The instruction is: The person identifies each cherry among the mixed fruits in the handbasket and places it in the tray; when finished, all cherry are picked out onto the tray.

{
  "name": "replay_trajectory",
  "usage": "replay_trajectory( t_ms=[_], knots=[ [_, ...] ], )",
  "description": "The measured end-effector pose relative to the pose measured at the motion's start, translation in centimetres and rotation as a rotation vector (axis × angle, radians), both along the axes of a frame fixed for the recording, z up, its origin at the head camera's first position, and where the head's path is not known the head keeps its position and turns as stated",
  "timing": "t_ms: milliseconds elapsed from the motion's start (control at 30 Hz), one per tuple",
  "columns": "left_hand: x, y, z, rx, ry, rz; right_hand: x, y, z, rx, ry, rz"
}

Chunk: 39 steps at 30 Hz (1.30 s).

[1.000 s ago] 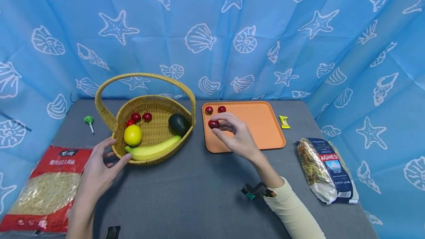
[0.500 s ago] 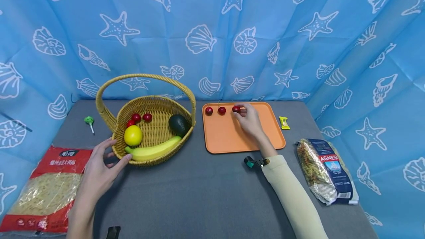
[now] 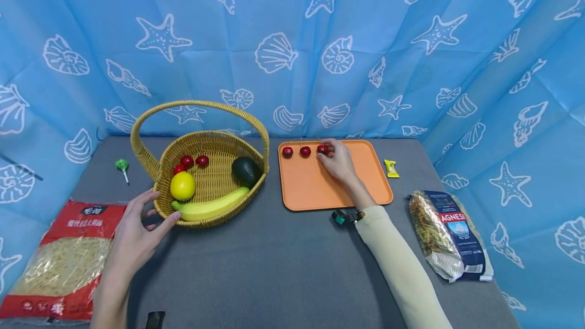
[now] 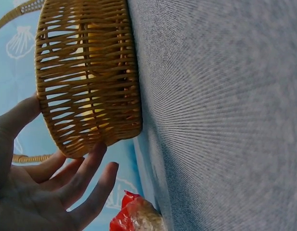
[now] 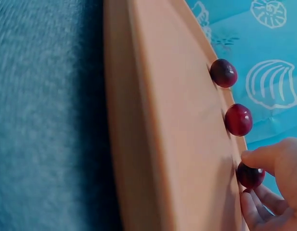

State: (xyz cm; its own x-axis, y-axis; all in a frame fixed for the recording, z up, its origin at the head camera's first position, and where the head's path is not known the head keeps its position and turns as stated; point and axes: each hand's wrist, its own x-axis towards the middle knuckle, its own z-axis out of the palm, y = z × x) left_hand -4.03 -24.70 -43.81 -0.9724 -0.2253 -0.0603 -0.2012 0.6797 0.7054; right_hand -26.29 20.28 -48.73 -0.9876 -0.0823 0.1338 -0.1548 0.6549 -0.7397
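Head view: right hand (image 3: 337, 161) pinching a cherry (image 5: 250, 176) over the tray, left hand (image 3: 138, 240) on the basket

Right thumb and fingertips grip the cherry at the far edge of the orange tray (image 3: 311, 187); can't tell if it bears on the tray. Two other cherries (image 3: 305, 152) sit in line to its left, along the same edge, stems up.

Left fingers are spread, not clenched: thumb over the near rim of the wicker basket (image 3: 212, 139), others touching its outer wall. Basket stands upright left of the tray. Inside: banana (image 3: 212, 207) at the near side, yellow fruit (image 3: 183, 186), avocado (image 3: 246, 171) at right, three small red fruits (image 3: 202, 161).

Red bag (image 3: 68, 263) near the left forearm, pasta bag (image 3: 450, 235) right of the tray.
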Motion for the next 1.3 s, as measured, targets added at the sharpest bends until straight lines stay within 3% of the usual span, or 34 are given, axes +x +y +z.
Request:
replay_trajectory(
  t_ms=[233,433,633,967,1133,1300],
  knots=[
    [0.0,-0.1,0.0,-0.004,0.01,-0.004,0.8,0.1,0.8,-0.062,0.016,0.0],
    [0.0,-0.1,0.0,-0.003,0.011,-0.003,2.8,-0.5,2.2,-0.165,0.082,0.034],
    [0.0,-0.1,0.0,-0.005,0.013,-0.004,5.9,-2.6,4.8,-0.28,0.169,0.162],
    [0.0,-0.1,-0.1,-0.003,0.002,-0.006,11.0,-7.3,9.5,-0.416,0.174,0.404],
    [0.0,-0.1,-0.1,0.0,-0.011,-0.001,12.1,-10.1,10.3,-0.424,0.15,0.495],
    [0.0,-0.2,-0.1,-0.001,-0.013,-0.005,11.6,-13.7,10.1,-0.422,0.123,0.588]
  ],
)
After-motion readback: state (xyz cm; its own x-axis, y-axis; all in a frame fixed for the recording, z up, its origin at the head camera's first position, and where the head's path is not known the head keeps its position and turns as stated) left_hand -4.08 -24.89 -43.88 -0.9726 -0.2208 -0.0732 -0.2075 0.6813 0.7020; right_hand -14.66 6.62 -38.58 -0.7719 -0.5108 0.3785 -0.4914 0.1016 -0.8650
